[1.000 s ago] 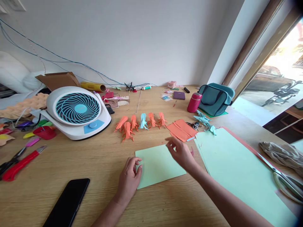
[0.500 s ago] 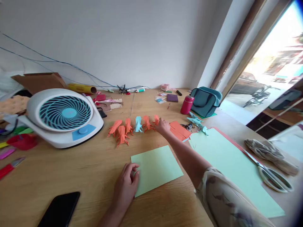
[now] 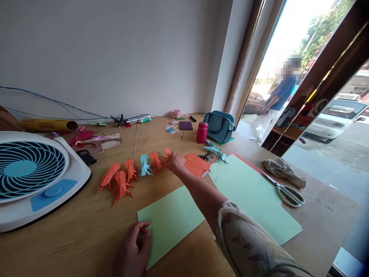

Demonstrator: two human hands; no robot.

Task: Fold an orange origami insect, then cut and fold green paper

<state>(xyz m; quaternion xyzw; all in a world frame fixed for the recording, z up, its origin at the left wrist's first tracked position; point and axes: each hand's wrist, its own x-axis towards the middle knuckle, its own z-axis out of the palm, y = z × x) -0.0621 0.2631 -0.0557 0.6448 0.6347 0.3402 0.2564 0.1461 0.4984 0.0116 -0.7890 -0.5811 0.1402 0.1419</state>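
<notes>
- Resting the left hand [image 3: 135, 248] at the left edge of the pale green sheet [image 3: 168, 221], fingers loosely curled around nothing visible, perhaps to steady it.
- Holding the right hand [image 3: 176, 162] out beyond the sheet, at the endmost orange figure [image 3: 167, 152] (cannot tell whether pinched or merely touched; fingertips hidden).
- Showing, left of the right hand, a light blue figure [image 3: 144, 166] among other orange figures [image 3: 121, 184], likely set back to leave working room.
- Showing orange paper [image 3: 197, 163] just right of the right hand, apparently stacked within easy reach.
</notes>
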